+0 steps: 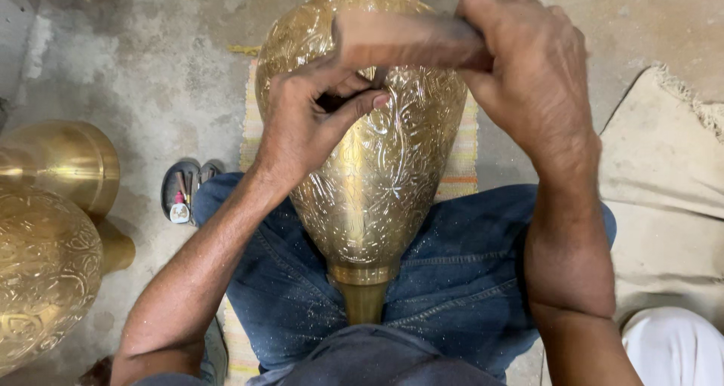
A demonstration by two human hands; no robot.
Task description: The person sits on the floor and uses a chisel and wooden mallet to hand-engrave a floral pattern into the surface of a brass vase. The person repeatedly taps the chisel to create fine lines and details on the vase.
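Reaching forward from bent elbows, both hands work over the engraved brass vase [362, 167], which lies across the person's lap on blue jeans [452, 280]. The left hand [302, 122] rests on the vase, fingers pinched around a small dark tool [375, 75]. The right hand [528, 69] is clenched around a wooden mallet [407, 41] above it.

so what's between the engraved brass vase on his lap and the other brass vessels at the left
In the head view, bare concrete floor and a dark sandal holding small items.
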